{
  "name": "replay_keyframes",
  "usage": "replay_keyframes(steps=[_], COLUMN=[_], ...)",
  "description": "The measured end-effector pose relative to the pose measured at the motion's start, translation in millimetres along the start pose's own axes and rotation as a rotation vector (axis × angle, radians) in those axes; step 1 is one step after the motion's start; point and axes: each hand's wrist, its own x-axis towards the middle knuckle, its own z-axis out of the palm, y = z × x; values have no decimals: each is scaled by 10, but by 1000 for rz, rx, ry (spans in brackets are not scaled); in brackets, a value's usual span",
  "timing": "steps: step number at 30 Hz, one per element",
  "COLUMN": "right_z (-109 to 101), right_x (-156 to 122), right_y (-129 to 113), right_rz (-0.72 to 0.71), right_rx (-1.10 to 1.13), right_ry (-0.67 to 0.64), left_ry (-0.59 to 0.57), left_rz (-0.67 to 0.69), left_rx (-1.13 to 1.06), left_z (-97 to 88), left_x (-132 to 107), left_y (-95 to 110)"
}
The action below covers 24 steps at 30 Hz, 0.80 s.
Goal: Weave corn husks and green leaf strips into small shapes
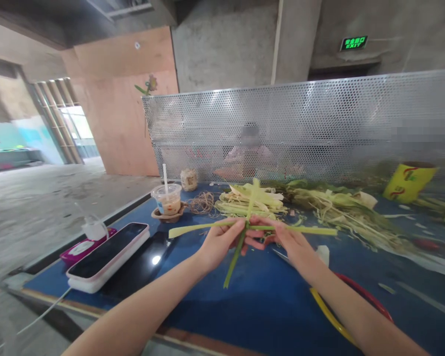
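Several pale green leaf strips, which look like corn husk (311, 230), cross each other at the middle of the view. My left hand (220, 240) pinches them just left of the crossing, thumb on top. From the right, my right hand (291, 240) grips the same strips, its fingertips close to the left ones. One strip runs sideways through both hands; another stretches away from me and hangs down toward the table's front. Fingers cover part of the crossing. Under my right forearm lie scissors with red and yellow handles (369, 295), partly hidden.
Beyond my hands lies a pile of husks (230, 203), with more husks (337, 212) to its right. Left are twine (203, 203), a drink cup (167, 203) and a phone (109, 254). A yellow roll (410, 183) stands far right before a perforated metal screen (207, 128); a person sits behind it.
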Motion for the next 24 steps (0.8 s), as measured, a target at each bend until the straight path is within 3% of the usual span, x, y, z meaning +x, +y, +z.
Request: replay_keyframes(steps=[7,13,16,20,24], right_z=[182,71,-42,-144,-94], right_x=[-24,-25,-19,-4,18], right_y=[-27,-73,-40,59,85], right_rz=[-72,-247,-292,-305,-223], right_rx=[168,-99,-131,33,48], right_ry=[-30,101,-31,-268,-225], left_ry=[-75,-91,-120,-218,-273], left_rz=[10,-12,22,49,-2], left_rx=[-23,-18,-27,-143,-199], left_z=[41,47,28,8,1], left_x=[7,-27,-32,-18,-10], left_y=[-68,-74,-60,-32,-22])
